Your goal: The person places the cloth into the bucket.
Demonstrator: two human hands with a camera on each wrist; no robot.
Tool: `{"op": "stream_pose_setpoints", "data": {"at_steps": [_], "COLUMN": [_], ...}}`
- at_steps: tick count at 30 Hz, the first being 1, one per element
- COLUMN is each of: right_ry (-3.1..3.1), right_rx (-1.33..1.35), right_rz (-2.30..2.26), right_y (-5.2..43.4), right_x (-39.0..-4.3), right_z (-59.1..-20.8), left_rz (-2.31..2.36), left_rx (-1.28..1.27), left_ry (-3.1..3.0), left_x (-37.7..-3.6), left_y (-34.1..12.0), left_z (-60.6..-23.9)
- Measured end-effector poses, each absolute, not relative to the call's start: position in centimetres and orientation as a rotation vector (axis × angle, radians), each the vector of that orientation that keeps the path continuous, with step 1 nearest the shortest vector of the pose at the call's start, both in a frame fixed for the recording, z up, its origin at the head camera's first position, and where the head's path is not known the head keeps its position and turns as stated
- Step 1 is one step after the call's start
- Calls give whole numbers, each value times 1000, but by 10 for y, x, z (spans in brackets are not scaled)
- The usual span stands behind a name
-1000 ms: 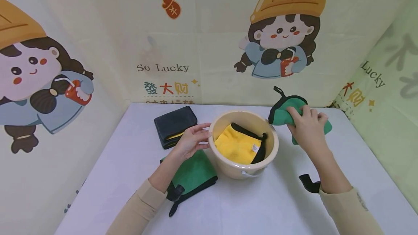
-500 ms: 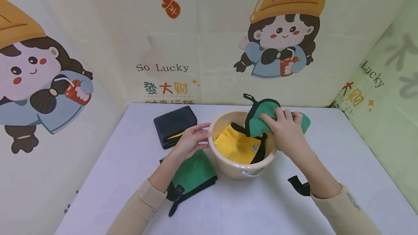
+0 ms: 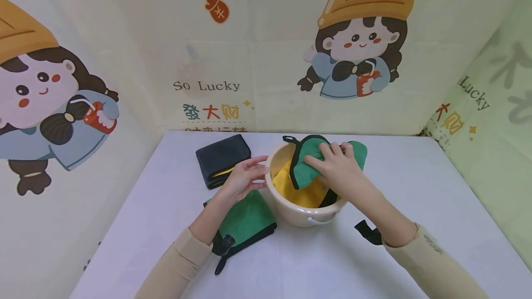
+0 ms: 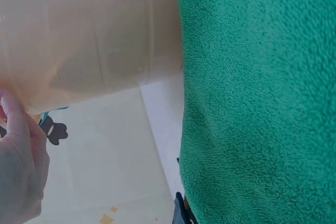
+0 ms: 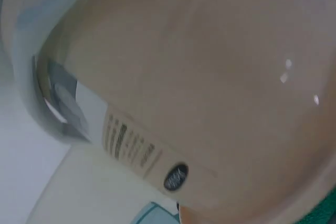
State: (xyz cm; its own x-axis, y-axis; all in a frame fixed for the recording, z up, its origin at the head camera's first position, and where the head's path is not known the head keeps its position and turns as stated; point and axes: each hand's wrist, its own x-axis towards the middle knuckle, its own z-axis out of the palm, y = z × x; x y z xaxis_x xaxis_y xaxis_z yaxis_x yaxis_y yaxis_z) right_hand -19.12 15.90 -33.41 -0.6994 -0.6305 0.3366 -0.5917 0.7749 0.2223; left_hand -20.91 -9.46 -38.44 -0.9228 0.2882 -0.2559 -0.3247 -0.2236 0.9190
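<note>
A cream plastic bucket (image 3: 297,216) stands on the table with a yellow cloth (image 3: 293,190) edged in black inside. My left hand (image 3: 241,180) rests its extended fingers against the bucket's left rim. Over the right part of the opening, my right hand (image 3: 338,165) grips a folded green towel (image 3: 305,174) with black trim and a hanging loop. That towel overlaps the yellow cloth in the head view. The bucket wall (image 5: 210,51) fills most of the right wrist view, with only a sliver of green (image 5: 323,211) at the corner.
Below the left forearm lies another folded green towel (image 3: 249,220), large in the left wrist view. A dark folded cloth (image 3: 224,155) with a yellow layer lies behind the left hand. The bucket's pale handle (image 3: 322,220) hangs at its front. Printed fabric walls (image 3: 270,59) enclose the table.
My right hand has carried the green towel leftward and down, from beside the bucket to over its opening. The left hand stays at the rim.
</note>
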Motion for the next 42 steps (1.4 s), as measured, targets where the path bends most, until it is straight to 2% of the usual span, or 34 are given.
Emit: {"op": "stream_pose_setpoints", "data": {"at_steps": [12, 34, 42], "right_ry": [-2577, -2761, -2869], "right_rx": [1117, 1276, 1313], "right_rz": [-188, -9, -105], "right_y": [138, 132, 130], "right_x": [-198, -208, -207], "right_z": [-351, -367, -367], "left_rz": [2180, 2181, 2186], "left_rx": [-35, -3, -3], "left_ry": [1679, 1671, 1667], "left_x": [-210, -208, -209], "left_y": [-93, -93, -94], "left_z": [-385, -384, -385]}}
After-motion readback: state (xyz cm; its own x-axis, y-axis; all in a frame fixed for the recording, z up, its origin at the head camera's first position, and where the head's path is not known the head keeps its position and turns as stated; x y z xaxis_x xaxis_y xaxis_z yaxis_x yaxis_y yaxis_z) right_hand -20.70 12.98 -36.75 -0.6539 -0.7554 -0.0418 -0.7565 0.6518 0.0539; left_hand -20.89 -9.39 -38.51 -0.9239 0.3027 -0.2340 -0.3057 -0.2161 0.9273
